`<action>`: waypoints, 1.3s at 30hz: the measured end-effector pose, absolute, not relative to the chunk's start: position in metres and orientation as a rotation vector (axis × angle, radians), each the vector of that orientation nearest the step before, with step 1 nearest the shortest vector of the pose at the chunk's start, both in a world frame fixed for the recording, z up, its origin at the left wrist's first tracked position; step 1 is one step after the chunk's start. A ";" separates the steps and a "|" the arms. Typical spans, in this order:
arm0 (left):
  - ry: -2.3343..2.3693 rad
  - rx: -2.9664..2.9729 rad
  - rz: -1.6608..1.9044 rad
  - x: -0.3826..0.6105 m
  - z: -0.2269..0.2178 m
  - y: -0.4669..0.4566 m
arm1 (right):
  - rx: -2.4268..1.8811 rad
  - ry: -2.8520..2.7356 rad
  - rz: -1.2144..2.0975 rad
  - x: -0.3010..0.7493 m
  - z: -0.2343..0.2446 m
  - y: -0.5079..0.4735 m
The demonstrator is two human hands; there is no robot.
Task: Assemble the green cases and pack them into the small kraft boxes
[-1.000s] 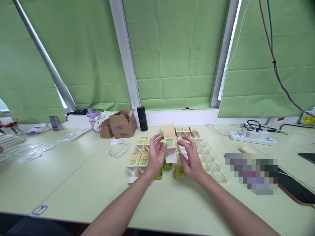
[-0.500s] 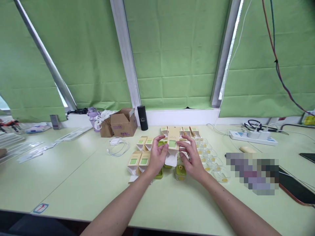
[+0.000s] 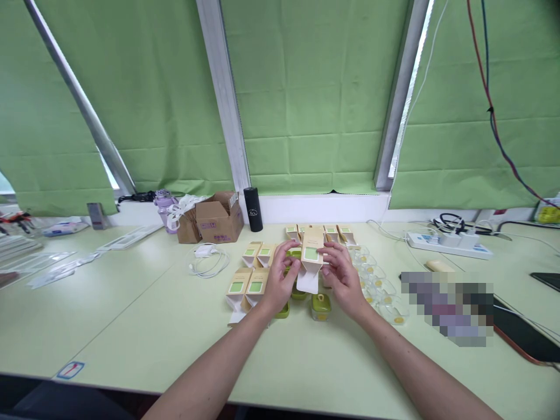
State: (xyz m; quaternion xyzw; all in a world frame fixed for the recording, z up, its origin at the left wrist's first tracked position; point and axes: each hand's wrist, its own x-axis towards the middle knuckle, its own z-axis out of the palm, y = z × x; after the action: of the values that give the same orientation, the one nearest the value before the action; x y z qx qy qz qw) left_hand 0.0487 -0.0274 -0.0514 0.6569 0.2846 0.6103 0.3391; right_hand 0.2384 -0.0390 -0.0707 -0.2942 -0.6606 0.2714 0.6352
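A small tan carton with a green label and a white flap hanging from its lower end is held up at the middle of the table. My right hand grips its right edge, thumb and fingers curled in. Left of the carton, my left hand has its thumb and fingers apart, close to the carton's side. Below stands a small clear container with a green lid. More green lids lie partly hidden behind my left hand.
Several similar cartons stand at left, with another row behind. Clear cups with yellow spots fill the right side. Further out are a white cable, a cardboard box, a black bottle and a power strip.
The carton has shifted slightly to the right, away from my left thumb. My right fingers have closed in on its right edge.
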 end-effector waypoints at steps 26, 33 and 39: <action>0.818 1.873 1.514 0.048 -0.055 -0.027 | -0.643 -1.514 0.660 0.237 -0.072 -0.040; 0.853 1.843 1.531 0.051 -0.057 -0.026 | -0.662 -1.527 0.659 0.237 -0.073 -0.040; 0.870 1.843 1.532 0.051 -0.057 -0.026 | -0.673 -1.517 0.654 0.236 -0.072 -0.041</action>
State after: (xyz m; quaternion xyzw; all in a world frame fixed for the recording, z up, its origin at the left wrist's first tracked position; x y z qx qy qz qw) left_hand 0.0511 -0.0259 -0.0573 0.6914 0.3264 0.5748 0.2916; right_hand 0.2358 -0.0410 -0.0724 -0.2936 -0.6619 0.2854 0.6279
